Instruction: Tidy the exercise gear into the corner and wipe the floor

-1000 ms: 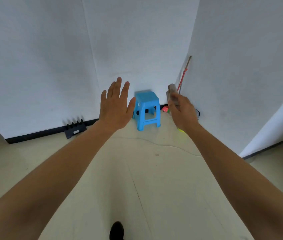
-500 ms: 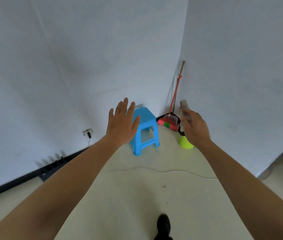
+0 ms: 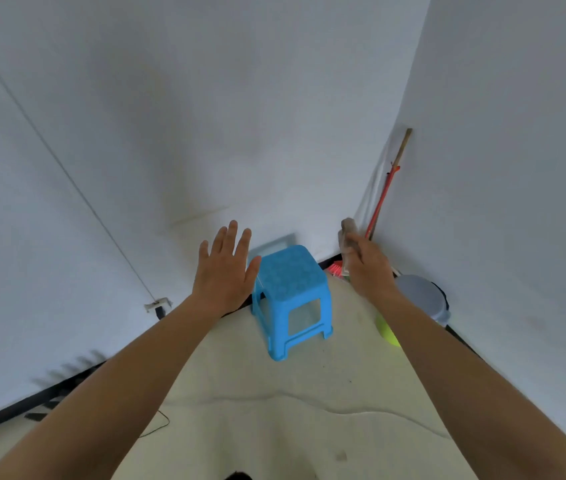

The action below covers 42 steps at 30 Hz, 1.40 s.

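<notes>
- The left hand (image 3: 224,271) is raised with its fingers straight and spread, holding nothing, just left of the blue stool (image 3: 288,275).
- The right hand (image 3: 369,268) has its fingers curled round a greyish crumpled cloth (image 3: 346,233), held up before the floor's far right corner.
- In that corner a red-handled broom (image 3: 383,199) leans on the wall, with a grey bin (image 3: 421,296) and a lime-green object (image 3: 387,330) along the right edge.
- Open floor (image 3: 274,427) runs from the stool to the near edge.

The stool (image 3: 290,292) stands mid-frame on the floor (image 3: 274,410), near the back wall. The left hand (image 3: 224,271) hovers just left of its seat. The right hand (image 3: 369,268), up and to the right, holds a small item (image 3: 346,237). The broom (image 3: 383,195) leans in the corner behind that hand, and a bin (image 3: 423,299) sits further right against the side wall
</notes>
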{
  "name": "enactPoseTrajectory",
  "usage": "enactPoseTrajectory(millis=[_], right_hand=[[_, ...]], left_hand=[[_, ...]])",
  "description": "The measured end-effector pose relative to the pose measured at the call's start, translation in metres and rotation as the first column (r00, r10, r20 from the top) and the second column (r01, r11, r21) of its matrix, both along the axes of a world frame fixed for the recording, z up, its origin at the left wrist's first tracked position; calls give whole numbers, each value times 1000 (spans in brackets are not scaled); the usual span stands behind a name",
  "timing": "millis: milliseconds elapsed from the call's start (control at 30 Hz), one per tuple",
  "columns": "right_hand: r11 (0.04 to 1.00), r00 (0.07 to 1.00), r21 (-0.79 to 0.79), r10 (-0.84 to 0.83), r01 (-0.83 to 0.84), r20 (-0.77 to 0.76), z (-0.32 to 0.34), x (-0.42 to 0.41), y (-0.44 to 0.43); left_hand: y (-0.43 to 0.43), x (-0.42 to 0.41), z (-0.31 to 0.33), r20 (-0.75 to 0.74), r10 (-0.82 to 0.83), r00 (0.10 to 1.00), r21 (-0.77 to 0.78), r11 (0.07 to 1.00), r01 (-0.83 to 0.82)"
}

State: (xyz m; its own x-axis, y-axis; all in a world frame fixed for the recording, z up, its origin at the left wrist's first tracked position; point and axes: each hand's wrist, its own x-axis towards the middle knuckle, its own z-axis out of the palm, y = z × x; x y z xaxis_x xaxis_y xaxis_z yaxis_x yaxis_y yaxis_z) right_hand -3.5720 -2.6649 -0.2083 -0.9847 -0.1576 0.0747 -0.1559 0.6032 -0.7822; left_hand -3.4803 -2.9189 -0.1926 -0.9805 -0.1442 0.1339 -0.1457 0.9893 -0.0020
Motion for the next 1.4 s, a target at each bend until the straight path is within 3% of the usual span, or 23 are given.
enactPoseTrajectory(millis=[200, 500, 633, 833, 933, 1000, 1067, 1133, 1267, 1400], right_hand=[[999, 998, -24, 47, -46, 51, -41, -119, -75], [999, 980, -46, -17, 26, 199, -105, -258, -158], [996, 955, 69, -77, 59, 285, -178, -309, -169], [977, 884, 164, -197, 139, 423, -327, -353, -184], [973, 895, 219, -156, 67, 419, -401, -358, -188], [965, 925, 249, -16, -85, 380, -447, -350, -190], [868, 896, 389, 130, -310, 425, -491, -331, -183], [763, 863, 485, 181, -426, 472, -519, -310, -174], [766, 871, 498, 163, -408, 463, -517, -310, -172], [744, 811, 460, 185, -484, 554, -486, -336, -175]], left_hand=[[-77, -128, -54, 81, 12, 997, 32, 999, -15], [-148, -316, -147, 301, -136, 944, 136, 986, 98], [-153, -362, -221, 401, -169, 900, 203, 975, 93], [-142, -384, -380, 572, -200, 796, 221, 971, 85], [-129, -386, -446, 612, -189, 768, 238, 970, 49], [-120, -383, -483, 624, -203, 755, 251, 967, 52], [-113, -377, -510, 639, -216, 738, 267, 962, 51], [-108, -369, -523, 662, -203, 721, 243, 969, 50], [-109, -368, -519, 663, -197, 722, 231, 971, 52], [-116, -390, -497, 681, -200, 704, 189, 977, 95]])
